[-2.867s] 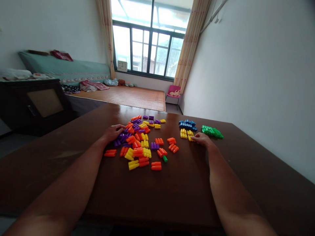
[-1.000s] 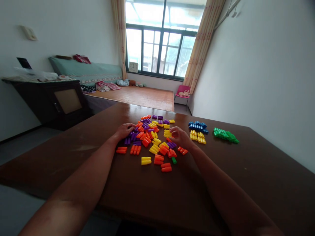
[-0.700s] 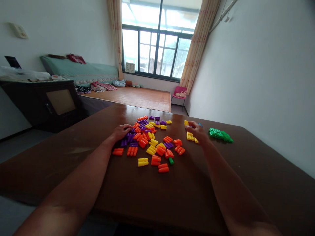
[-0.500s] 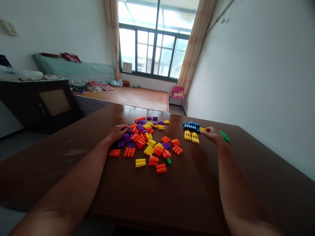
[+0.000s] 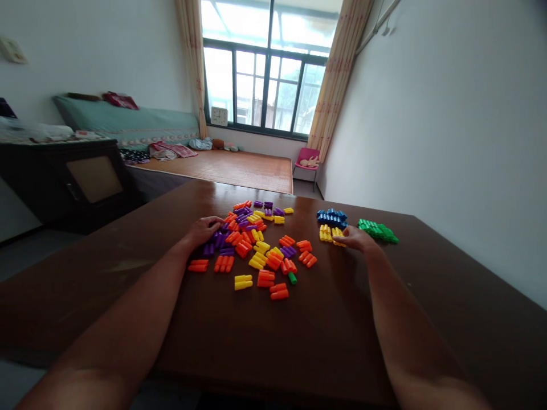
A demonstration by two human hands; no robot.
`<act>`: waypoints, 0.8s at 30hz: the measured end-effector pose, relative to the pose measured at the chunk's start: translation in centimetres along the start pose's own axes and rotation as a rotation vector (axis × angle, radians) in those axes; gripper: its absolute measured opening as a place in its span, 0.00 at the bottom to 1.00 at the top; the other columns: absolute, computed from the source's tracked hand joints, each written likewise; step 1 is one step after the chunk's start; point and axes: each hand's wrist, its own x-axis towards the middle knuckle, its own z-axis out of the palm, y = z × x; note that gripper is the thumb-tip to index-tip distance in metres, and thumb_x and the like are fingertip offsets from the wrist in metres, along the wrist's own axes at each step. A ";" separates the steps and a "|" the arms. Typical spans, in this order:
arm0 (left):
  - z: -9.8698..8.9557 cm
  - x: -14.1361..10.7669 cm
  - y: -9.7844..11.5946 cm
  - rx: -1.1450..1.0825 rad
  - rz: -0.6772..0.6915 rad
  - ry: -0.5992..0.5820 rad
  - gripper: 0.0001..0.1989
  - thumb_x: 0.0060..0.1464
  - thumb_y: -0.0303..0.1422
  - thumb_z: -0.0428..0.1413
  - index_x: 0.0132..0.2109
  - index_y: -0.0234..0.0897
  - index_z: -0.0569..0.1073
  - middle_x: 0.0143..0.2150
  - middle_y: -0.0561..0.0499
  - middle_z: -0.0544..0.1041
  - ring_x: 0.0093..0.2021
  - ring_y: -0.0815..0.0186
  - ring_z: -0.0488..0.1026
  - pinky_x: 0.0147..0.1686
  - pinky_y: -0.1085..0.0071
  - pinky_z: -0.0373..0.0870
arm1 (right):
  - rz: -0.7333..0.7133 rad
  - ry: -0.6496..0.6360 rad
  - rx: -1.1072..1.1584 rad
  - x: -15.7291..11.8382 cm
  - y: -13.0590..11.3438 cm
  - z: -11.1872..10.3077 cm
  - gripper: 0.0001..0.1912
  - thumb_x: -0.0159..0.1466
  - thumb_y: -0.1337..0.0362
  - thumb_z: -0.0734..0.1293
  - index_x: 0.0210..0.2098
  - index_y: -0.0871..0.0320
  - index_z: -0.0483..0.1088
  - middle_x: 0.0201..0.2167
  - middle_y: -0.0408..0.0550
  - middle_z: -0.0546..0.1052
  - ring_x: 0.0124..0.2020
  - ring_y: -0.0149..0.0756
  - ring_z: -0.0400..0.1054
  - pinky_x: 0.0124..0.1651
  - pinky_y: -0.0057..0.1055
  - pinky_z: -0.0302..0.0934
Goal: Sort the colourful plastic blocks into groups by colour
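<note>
My left hand rests at the left edge of a mixed pile, its fingers bent together against the purple plastic blocks. What sits under those fingertips is hidden. Across the table, my right hand pinches a yellow block at the right side of a small yellow group. Just behind that group lie blue blocks set close together. Green blocks form another cluster beyond my right hand. Orange blocks are mixed with purple and yellow ones in the pile.
The dark brown table carries everything. A lone green block lies near orange pieces at the pile's front right. Beyond the table are a bed, a pink chair and a dark cabinet.
My right hand has moved left and slightly nearer, bringing a yellow block to the yellow group. More of the green cluster now shows. My left hand stays at the pile.
</note>
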 end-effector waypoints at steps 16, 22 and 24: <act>0.7 -0.1 0.1 0.048 -0.039 0.034 0.16 0.55 0.39 0.51 0.45 0.43 0.79 0.42 0.52 0.81 0.41 0.63 0.76 0.39 0.73 0.69 | -0.691 0.093 0.008 -1.6 -15.6 4.9 0.13 0.62 0.63 0.64 0.45 0.57 0.72 0.45 0.51 0.76 0.43 0.38 0.71 0.48 0.32 0.61; 0.6 -0.4 0.9 0.044 -0.073 0.033 0.14 0.56 0.38 0.51 0.44 0.43 0.79 0.43 0.52 0.80 0.43 0.63 0.75 0.41 0.73 0.68 | -0.578 0.125 -0.075 2.6 -21.2 6.3 0.23 0.62 0.61 0.64 0.56 0.60 0.66 0.49 0.57 0.75 0.55 0.47 0.64 0.54 0.37 0.59; 0.6 -0.5 1.1 0.039 -0.081 0.029 0.14 0.56 0.38 0.51 0.44 0.43 0.79 0.43 0.52 0.81 0.43 0.63 0.76 0.41 0.72 0.68 | -0.536 0.124 -0.060 3.3 -22.6 7.2 0.30 0.61 0.58 0.67 0.60 0.62 0.61 0.51 0.60 0.74 0.56 0.49 0.63 0.54 0.38 0.59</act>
